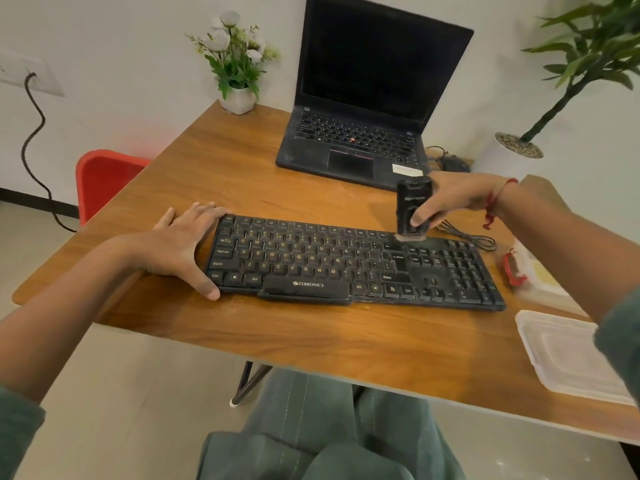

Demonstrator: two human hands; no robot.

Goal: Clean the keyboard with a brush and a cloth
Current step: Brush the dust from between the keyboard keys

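A black Zebronics keyboard (346,265) lies across the middle of the wooden table (311,341). My left hand (180,244) rests flat against the keyboard's left end, fingers spread, thumb at the front left corner. My right hand (450,199) grips a black brush (412,209) held upright. Its bristles touch the keyboard's top row right of centre. No cloth is clearly visible.
An open black laptop (360,98) stands at the back, a mouse (453,164) and cable beside it. A white flower pot (239,98) sits back left. A white plastic lid (568,355) and a red-trimmed item (516,268) lie at right. A red chair (104,181) stands left.
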